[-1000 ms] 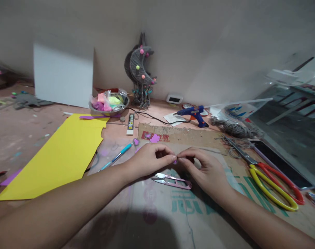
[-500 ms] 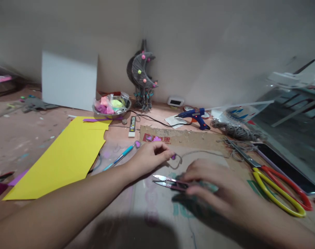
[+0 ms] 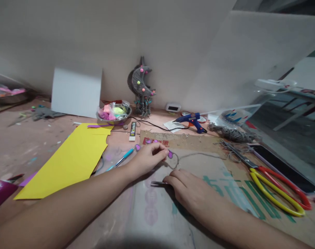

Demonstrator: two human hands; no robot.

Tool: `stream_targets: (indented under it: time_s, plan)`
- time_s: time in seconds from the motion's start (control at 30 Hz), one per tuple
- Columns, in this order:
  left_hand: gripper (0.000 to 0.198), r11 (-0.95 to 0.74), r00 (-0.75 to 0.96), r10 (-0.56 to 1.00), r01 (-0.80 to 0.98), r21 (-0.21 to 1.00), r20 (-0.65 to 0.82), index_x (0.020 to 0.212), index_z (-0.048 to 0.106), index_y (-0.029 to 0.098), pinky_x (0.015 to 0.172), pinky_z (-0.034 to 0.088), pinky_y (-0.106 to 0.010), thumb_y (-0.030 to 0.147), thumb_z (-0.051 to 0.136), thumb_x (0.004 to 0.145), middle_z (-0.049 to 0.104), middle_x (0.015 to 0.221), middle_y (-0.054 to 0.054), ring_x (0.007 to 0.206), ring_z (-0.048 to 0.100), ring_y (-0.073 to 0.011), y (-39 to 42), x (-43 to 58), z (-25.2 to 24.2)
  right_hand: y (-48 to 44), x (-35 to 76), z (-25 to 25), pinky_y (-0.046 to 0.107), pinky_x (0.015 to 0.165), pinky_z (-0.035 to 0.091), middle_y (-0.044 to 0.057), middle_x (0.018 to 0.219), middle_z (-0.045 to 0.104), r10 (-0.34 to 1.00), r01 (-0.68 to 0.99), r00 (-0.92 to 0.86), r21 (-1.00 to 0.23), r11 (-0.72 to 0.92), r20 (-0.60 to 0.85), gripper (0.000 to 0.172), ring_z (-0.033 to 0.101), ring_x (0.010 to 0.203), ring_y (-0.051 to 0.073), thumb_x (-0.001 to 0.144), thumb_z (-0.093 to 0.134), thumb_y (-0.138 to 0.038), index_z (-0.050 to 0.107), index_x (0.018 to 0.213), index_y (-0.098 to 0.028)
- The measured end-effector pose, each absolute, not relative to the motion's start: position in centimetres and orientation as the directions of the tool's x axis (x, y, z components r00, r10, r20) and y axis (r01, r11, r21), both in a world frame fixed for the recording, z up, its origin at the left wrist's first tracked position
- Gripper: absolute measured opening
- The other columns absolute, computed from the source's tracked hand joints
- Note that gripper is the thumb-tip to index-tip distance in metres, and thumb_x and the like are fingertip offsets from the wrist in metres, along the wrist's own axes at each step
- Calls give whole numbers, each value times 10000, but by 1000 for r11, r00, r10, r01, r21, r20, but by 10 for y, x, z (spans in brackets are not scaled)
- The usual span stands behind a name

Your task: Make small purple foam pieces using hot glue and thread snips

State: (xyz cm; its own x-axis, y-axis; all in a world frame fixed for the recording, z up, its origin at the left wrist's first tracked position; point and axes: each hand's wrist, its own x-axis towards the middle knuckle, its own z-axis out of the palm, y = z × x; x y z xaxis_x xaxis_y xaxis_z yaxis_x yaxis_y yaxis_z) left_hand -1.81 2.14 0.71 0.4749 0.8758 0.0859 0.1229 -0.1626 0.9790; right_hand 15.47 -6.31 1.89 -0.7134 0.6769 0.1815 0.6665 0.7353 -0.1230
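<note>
My left hand (image 3: 146, 159) pinches a small purple piece (image 3: 170, 154) between thumb and forefinger. A thin grey twine (image 3: 196, 154) loops from the piece and runs right across the cardboard sheet (image 3: 214, 180). Just below it, my right hand (image 3: 192, 193) lies curled over small pink snips. Only the snips' blade tips (image 3: 157, 182) stick out to the left of its fingers.
Yellow paper (image 3: 74, 159) and a teal pen (image 3: 121, 159) lie left of my hands. Large yellow-and-red scissors (image 3: 276, 186), a dark phone (image 3: 284, 166) and a twine bundle (image 3: 230, 133) are at the right. A blue glue gun (image 3: 192, 121), a pom-pom bowl (image 3: 113, 112) and a moon ornament (image 3: 142, 83) stand by the wall.
My right hand let go of the purple piece, dropped toward me and settled over the pink snips. My left hand kept its pinch on the piece. The view tilted upward.
</note>
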Motion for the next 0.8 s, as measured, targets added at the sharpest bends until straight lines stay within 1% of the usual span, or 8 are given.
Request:
stream_targets:
  time_s: [0.07, 0.1, 0.17, 0.27, 0.4, 0.5, 0.63, 0.8]
  plan:
    - [217, -180, 471, 876, 126, 976, 100, 722, 561, 147, 640, 401, -232, 333, 503, 819, 567, 706, -5, 690, 528, -122, 21, -19, 8, -60, 159, 21, 275, 678, 440, 42, 833, 576, 696, 654, -669, -240, 718, 260, 300, 517, 741, 151, 854, 365, -41, 535, 1067, -166]
    - [209, -184, 473, 875, 128, 975, 103, 718, 557, 149, 643, 401, -232, 326, 506, 816, 565, 708, -4, 695, 527, -123, 21, -19, 9, -57, 164, 23, 274, 684, 437, 41, 845, 571, 708, 653, -639, -275, 706, 301, 329, 517, 758, 150, 863, 356, -54, 514, 1124, -178]
    - [197, -169, 481, 872, 126, 978, 89, 724, 551, 149, 648, 407, -234, 316, 504, 817, 560, 708, -2, 694, 529, -124, 21, -19, 9, -45, 175, 29, 290, 693, 433, 55, 890, 547, 730, 676, -565, -292, 677, 384, 380, 514, 800, 164, 887, 360, -111, 458, 1244, -200]
    - [200, -135, 494, 867, 101, 986, 68, 741, 547, 140, 654, 425, -241, 314, 498, 826, 553, 710, -8, 686, 543, -126, 21, -19, 10, -22, 195, 34, 339, 716, 426, 65, 899, 489, 768, 773, -412, -259, 579, 490, 378, 494, 828, 192, 915, 353, -192, 467, 1273, -226]
    - [206, -124, 498, 864, 71, 990, 72, 740, 547, 131, 664, 434, -244, 307, 499, 836, 546, 710, -14, 689, 547, -123, 20, -18, 12, -4, 209, 26, 357, 707, 420, 59, 868, 460, 778, 795, -432, -214, 567, 456, 407, 469, 802, 196, 910, 388, -207, 442, 1311, -246]
    - [195, -127, 490, 868, 70, 989, 77, 732, 538, 137, 646, 433, -234, 300, 509, 835, 544, 698, -4, 676, 541, -114, 20, -19, 13, -3, 208, 19, 344, 685, 422, 67, 875, 468, 773, 789, -469, -191, 584, 427, 399, 463, 789, 191, 896, 424, -202, 471, 1290, -248]
    - [189, -140, 497, 864, 73, 988, 85, 734, 540, 141, 646, 437, -230, 294, 503, 838, 557, 706, -5, 681, 546, -114, 20, -19, 12, -6, 203, 18, 320, 656, 426, 67, 851, 477, 768, 785, -477, -185, 591, 428, 379, 466, 766, 186, 881, 453, -191, 514, 1252, -236]
    - [178, -174, 501, 861, 119, 978, 92, 747, 549, 140, 662, 424, -239, 283, 498, 839, 577, 714, -10, 693, 544, -121, 20, -19, 12, -7, 200, 20, 309, 651, 431, 65, 849, 477, 754, 761, -510, -192, 620, 414, 373, 466, 755, 176, 883, 451, -178, 510, 1249, -219]
